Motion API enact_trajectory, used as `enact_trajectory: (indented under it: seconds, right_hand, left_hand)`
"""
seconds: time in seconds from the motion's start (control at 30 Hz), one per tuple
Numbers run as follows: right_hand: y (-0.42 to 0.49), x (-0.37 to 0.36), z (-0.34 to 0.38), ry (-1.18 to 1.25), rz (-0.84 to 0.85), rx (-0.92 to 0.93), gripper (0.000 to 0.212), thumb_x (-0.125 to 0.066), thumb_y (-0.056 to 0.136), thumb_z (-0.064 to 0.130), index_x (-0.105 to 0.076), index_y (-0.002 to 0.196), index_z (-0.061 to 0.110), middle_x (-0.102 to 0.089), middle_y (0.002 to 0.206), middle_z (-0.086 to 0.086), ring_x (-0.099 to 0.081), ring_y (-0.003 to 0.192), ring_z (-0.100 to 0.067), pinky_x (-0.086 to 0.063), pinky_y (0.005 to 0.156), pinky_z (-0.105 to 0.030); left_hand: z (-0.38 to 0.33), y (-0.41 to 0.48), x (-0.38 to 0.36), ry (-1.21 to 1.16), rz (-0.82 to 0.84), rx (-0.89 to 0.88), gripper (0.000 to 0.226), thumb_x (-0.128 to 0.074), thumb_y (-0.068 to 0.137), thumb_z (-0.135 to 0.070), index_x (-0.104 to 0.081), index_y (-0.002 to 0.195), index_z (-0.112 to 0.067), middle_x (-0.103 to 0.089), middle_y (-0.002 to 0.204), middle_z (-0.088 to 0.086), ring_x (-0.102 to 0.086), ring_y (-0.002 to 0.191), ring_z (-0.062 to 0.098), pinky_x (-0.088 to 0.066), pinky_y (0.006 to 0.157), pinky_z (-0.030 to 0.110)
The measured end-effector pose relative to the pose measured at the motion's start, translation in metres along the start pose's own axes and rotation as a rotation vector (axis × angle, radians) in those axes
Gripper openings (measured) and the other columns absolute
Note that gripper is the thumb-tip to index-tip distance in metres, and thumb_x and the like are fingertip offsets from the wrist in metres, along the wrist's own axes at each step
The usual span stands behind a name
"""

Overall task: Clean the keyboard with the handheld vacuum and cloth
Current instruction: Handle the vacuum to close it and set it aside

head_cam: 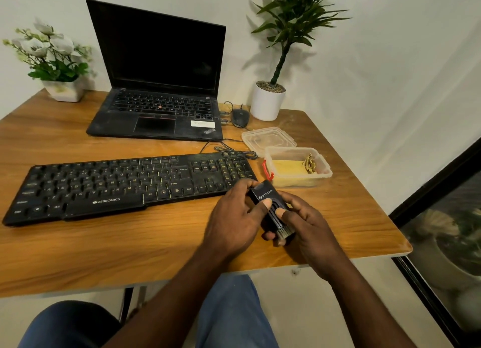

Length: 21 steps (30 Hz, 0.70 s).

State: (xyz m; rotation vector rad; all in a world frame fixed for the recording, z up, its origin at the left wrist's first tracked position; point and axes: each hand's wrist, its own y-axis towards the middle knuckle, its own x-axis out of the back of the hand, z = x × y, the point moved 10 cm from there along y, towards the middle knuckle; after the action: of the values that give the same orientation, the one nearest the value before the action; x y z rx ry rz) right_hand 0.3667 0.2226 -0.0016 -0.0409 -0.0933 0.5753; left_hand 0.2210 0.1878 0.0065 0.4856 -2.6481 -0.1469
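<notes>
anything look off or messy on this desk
Nothing looks spilled or broken. The keyboard lies skewed to the table edge, the laptop looks dusty, and the lid lies off the tub, just behind it.

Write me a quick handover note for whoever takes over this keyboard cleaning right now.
Left hand and right hand: both grip the handheld vacuum, brush end toward the person.
Keyboard: flat on the table, its right end beside the hands.
Cloth: yellow, in the open tub.
Done: vacuum in hand.
Left: vacuum the keys, then wipe with the cloth.
</notes>
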Motion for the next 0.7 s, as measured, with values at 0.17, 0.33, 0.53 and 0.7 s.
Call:
enact_trajectory:
  seconds: [0.17,0.33,0.53,0.7]
  right_hand:
    - [0.0009,-0.0007,-0.0032,-0.034,0.037,-0.019,0.041,-0.048,0.109,0.013,-0.057,0.145,0.030,-0.076,0.104,-0.014,-0.071,0.078,-0.033,-0.053,0.058,-0.029]
    - [-0.0013,-0.0016,0.0006,-0.066,0.016,0.024,0.041,-0.050,0.108,0.010,-0.061,0.140,0.032,-0.076,0.101,-0.013,-0.070,0.072,-0.032,-0.053,0.055,-0.029]
    - [-0.0034,0.0042,0.0022,-0.114,-0.072,0.053,0.041,-0.057,0.105,0.010,-0.062,0.140,0.031,-0.076,0.106,-0.012,-0.070,0.068,-0.032,-0.053,0.056,-0.034]
    - [-0.0028,0.0057,0.0027,-0.103,-0.105,0.057,0.039,-0.059,0.104,0.010,-0.067,0.135,0.032,-0.076,0.108,-0.008,-0.068,0.066,-0.033,-0.055,0.068,-0.046]
  left_hand:
    - [0.0008,-0.0008,-0.0007,0.067,-0.011,0.010,0.034,-0.058,0.103,-0.041,-0.054,0.134,-0.029,-0.067,0.108,-0.008,-0.063,0.093,0.010,-0.054,0.081,0.036]
    - [-0.0044,-0.0015,0.0003,0.097,0.001,-0.023,0.036,-0.056,0.105,-0.038,-0.058,0.138,-0.027,-0.070,0.114,-0.008,-0.063,0.100,0.010,-0.052,0.087,0.035]
    - [-0.0043,-0.0024,-0.0009,0.110,0.022,-0.019,0.037,-0.056,0.105,-0.037,-0.058,0.141,-0.026,-0.059,0.085,-0.017,-0.057,0.078,0.002,-0.040,0.066,0.022]
    - [-0.0054,-0.0025,0.0001,0.127,0.025,-0.017,0.042,-0.056,0.105,-0.037,-0.055,0.145,-0.025,-0.066,0.098,-0.008,-0.062,0.089,0.011,-0.046,0.076,0.028]
